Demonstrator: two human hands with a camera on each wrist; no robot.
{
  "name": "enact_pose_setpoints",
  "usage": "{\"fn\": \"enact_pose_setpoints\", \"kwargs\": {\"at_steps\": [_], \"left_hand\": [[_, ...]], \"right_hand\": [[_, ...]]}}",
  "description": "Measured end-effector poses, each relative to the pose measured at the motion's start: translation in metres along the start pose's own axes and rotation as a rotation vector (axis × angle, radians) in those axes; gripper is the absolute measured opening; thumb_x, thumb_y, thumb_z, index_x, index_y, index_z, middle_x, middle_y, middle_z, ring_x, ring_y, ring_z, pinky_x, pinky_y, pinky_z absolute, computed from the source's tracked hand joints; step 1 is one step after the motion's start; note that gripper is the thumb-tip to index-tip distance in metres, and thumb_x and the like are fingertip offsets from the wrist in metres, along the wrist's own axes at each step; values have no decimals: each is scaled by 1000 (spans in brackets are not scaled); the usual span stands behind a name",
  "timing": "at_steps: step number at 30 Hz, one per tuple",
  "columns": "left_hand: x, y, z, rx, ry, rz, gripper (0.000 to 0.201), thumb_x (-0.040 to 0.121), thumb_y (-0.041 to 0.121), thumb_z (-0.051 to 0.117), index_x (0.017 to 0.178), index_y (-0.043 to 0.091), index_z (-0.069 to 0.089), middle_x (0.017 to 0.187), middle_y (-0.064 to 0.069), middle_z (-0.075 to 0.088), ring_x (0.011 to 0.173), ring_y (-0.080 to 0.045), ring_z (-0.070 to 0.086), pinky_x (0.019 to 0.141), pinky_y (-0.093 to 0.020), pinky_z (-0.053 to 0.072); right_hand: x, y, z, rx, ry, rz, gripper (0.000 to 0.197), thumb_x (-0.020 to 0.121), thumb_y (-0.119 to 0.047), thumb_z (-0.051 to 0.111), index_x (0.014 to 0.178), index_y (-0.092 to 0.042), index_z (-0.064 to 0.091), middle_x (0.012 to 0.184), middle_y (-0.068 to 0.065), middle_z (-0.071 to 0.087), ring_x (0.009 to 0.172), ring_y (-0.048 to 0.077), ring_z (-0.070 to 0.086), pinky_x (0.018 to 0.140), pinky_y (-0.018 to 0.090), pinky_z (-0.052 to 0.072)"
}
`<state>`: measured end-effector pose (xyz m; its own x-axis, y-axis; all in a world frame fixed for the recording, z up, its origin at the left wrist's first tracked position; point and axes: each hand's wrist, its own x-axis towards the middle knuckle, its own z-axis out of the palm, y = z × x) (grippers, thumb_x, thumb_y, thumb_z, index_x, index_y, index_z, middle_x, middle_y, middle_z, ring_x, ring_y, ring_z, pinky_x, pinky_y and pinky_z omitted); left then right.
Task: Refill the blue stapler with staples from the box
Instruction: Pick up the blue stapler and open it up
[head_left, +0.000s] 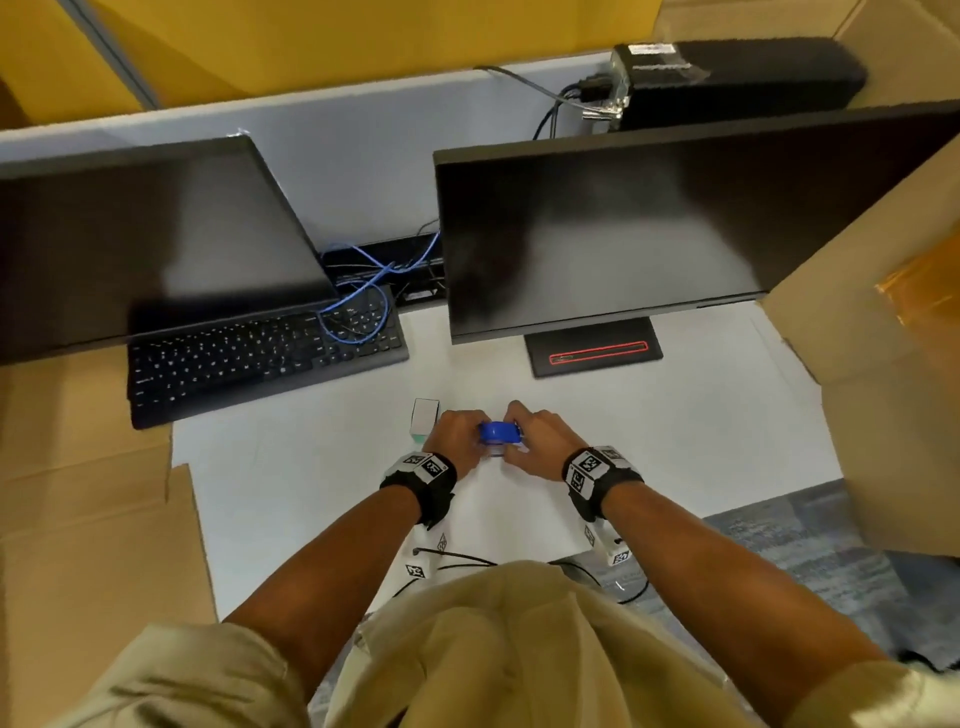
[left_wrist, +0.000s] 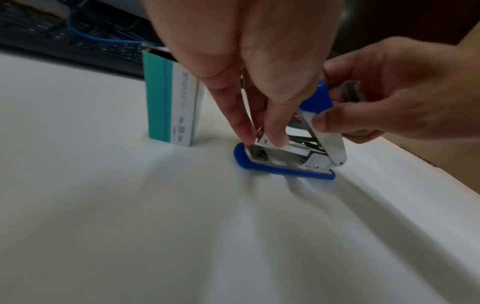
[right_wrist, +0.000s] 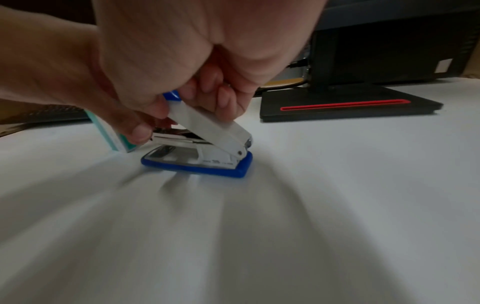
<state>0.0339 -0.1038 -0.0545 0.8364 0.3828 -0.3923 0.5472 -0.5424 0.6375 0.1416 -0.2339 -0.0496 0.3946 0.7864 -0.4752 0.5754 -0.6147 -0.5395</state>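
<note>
Blue stapler (left_wrist: 285, 170) sits flat on the white bench (left_wrist: 182, 236), base down, top arm swung up and open on its rear hinge. Staple channel exposed.

Left hand (left_wrist: 249, 67) comes down on the stapler's front end; its fingers (left_wrist: 242, 131) are together, tips pinching the front of the metal magazine. Right hand (left_wrist: 389, 90) is at the stapler's raised arm: its fingers (right_wrist: 228, 102) are curled over the top of the white arm, thumb against its side, holding the arm tilted up. In the left wrist view the right hand also holds a small grey strip, probably staples, though too blurred to be sure.

Staple box (left_wrist: 171, 98), teal and white, stands upright just left of the stapler, close but not touching as far as can be seen.

Beyond the stapler: black keyboard (head_left: 265, 358) to the far left with a blue cable (head_left: 358, 312) looped over it, and a monitor stand (right_wrist: 345, 107) with a red slot to the far right.
</note>
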Motion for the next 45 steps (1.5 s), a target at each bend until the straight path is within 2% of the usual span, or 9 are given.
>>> {"fn": "enact_pose_setpoints", "kwargs": {"at_steps": [4,12,17,22,26,30,36,39,45], "left_hand": [[-2,-10,-2,25,54,-41,16,81,2,60,93,7,70,89,-17,72,83,-33,65,72,-30,49],[2,-17,-2,79,27,-2,16,82,6,65,98,6,69,97,-14,70,91,-30,64,80,-34,52],[5,-22,0,189,-15,58,23,88,11,58,108,11,70,105,-13,67,100,-29,60,87,-33,47],[5,-23,2,229,-7,83,23,89,13,58,109,12,71,103,-12,67,97,-29,60,86,-33,48],[6,-24,4,239,-6,74,22,91,15,58,108,10,71,104,-14,65,98,-30,60,85,-34,48],[6,-25,6,232,-10,57,23,91,15,56,106,10,73,104,-14,66,98,-31,60,85,-36,50],[7,-25,7,228,-20,43,25,92,16,55,109,10,72,103,-15,66,96,-32,60,82,-36,49],[7,-25,7,246,-36,36,24,91,15,56,107,10,73,102,-17,65,94,-33,61,82,-39,51],[7,-24,9,280,-44,30,23,90,16,55,97,8,75,96,-15,66,90,-33,62,70,-31,43]], "right_hand": [[0,-5,1,-30,-12,-68,32,86,-25,62,110,-18,43,86,4,59,72,26,59,66,33,50],[-8,17,-30,-253,39,-106,37,81,-40,65,106,-24,42,78,-2,57,65,23,55,62,29,46],[-16,32,-41,-248,70,-111,30,80,-38,67,99,-26,45,81,-6,54,67,20,52,66,29,46],[-22,53,-47,-207,138,-80,22,80,-37,67,91,-28,50,78,-8,54,69,18,52,67,27,42],[-25,72,-49,-177,192,-56,26,81,-38,71,101,-24,63,85,-8,59,73,15,53,71,26,43],[-28,93,-47,-213,205,-4,33,82,-49,69,105,-26,66,94,-3,69,77,17,59,72,30,55],[-25,111,-40,-305,198,105,60,81,-66,60,128,-28,59,111,1,71,95,23,67,79,34,57],[-21,112,-35,-409,206,180,68,82,-73,50,131,-26,51,105,4,68,86,24,68,70,33,56],[-13,91,-13,-517,208,240,56,95,-54,42,135,-14,37,105,10,65,82,30,68,69,37,52]]}}
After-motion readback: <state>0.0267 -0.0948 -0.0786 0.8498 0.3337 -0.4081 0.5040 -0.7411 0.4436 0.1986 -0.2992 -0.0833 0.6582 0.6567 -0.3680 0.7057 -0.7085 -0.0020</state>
